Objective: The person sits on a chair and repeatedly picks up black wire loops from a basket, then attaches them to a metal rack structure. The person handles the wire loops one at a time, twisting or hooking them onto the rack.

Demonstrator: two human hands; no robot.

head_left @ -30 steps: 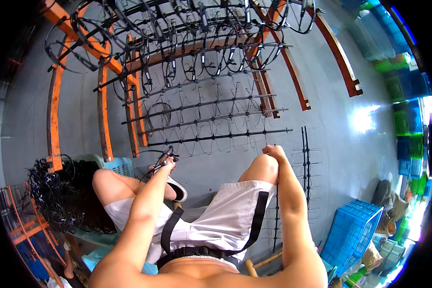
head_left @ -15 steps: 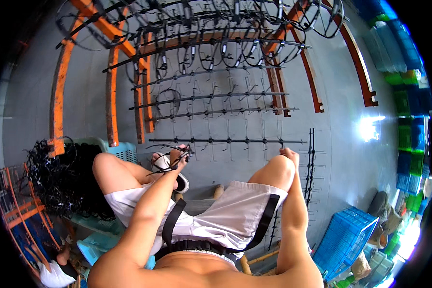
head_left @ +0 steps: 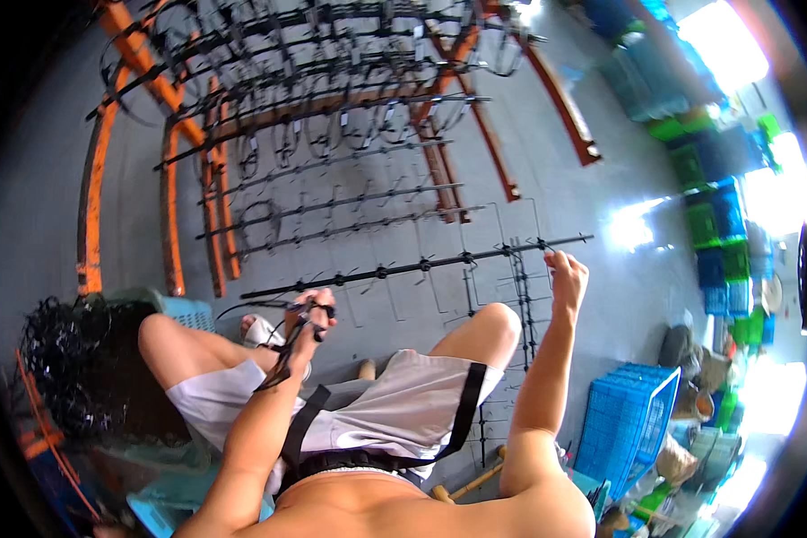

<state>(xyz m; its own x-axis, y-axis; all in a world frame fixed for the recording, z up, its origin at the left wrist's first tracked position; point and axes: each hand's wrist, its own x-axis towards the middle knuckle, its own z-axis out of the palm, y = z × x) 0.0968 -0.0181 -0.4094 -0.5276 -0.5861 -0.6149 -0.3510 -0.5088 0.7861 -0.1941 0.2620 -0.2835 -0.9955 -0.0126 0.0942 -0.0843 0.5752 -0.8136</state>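
A long black rod (head_left: 403, 269) with short wire prongs lies across the view in front of my knees, its right side a little higher in the picture. My right hand (head_left: 568, 278) is closed in a pinch at the rod's right part, just under one of its black hubs. My left hand (head_left: 314, 309) is closed around a small bunch of black cables (head_left: 282, 363) with dark end pieces, which hang over my wrist. The rod's left part passes just beyond that hand. Whether the left fingers touch the rod cannot be made out.
Orange rack (head_left: 94, 197) ahead carries rods hung with many black cable loops (head_left: 350, 54). At my left, a teal basket (head_left: 184, 309) is heaped with black cables (head_left: 63, 368). More pronged rods (head_left: 524, 314) lie right. A blue crate (head_left: 623, 421) stands further right.
The rod looks larger and nearer, raised with my right hand. My left hand has turned, the cables now trailing over the wrist. The whole view has tilted and shifted right.
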